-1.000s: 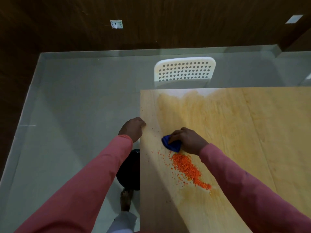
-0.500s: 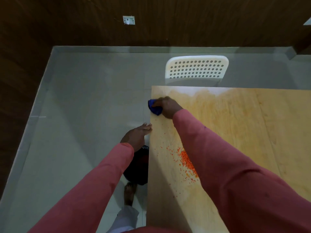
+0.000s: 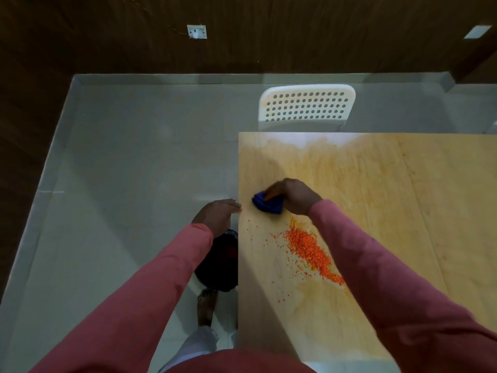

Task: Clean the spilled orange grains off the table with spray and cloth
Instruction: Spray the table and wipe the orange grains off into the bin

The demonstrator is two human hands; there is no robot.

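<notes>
Floor: pale grey tiles fill the left half of your view, meeting a dark wood-panelled wall at the top.
Counter: a light wooden top fills the right side, its left edge running straight down the middle of your view; faint orange smears stain the far part.
Chair: a white plastic one with a perforated back stands at the counter's far edge.
Bin: a dark round container sits on the floor just beside the counter's left edge, below your left hand; it looks lined with something dark, and I cannot tell what is in it.
Orange grains: a bright orange heap of tiny grains lies on the counter near its left edge, drawn out in a slanting band towards you, with loose grains scattered around it.
Right hand: your fingers curl over the cloth and press it to the counter, just beyond the heap's far end.
Left hand: your fingers are straight and hold nothing, their tips touching the counter's left edge above the bin.
Cloth: a small, bunched, deep blue rag showing from under your right hand.
</notes>
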